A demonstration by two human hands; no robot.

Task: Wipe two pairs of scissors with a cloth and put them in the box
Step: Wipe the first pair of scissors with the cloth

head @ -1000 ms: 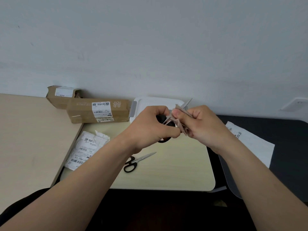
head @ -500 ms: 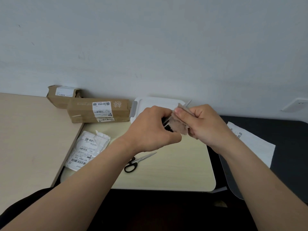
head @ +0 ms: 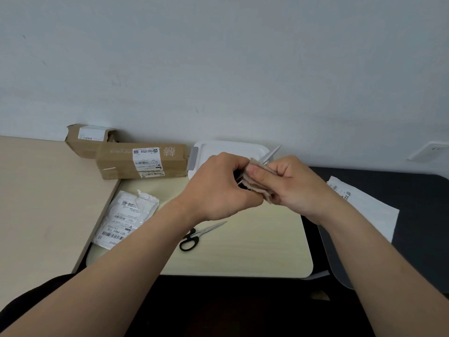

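Both hands meet in the air just in front of the white box (head: 230, 148), which stands at the back of the pale counter (head: 255, 251) against the wall. The left hand (head: 218, 188) is curled tight around the handles of 1 pair of scissors (head: 272, 154); only the blade tips show, pointing up and right past the box's right corner. The right hand (head: 294, 183) is closed on a beige cloth (head: 257, 183), thumb pressed on top, pinching it around the blades, and the cloth touches the left hand's fingers. The 2nd scissors (head: 199, 235), with black handles, lie flat on the counter well in front of the box, under the left wrist, blades closed and aimed toward the right. Left of the box, touching its grey latch, sit 2 cardboard cartons (head: 141, 160). A torn white mailer bag (head: 126, 220) lies in front of the cartons, to the box's front left. A white paper (head: 364, 207) lies on the dark surface to the right of the box.
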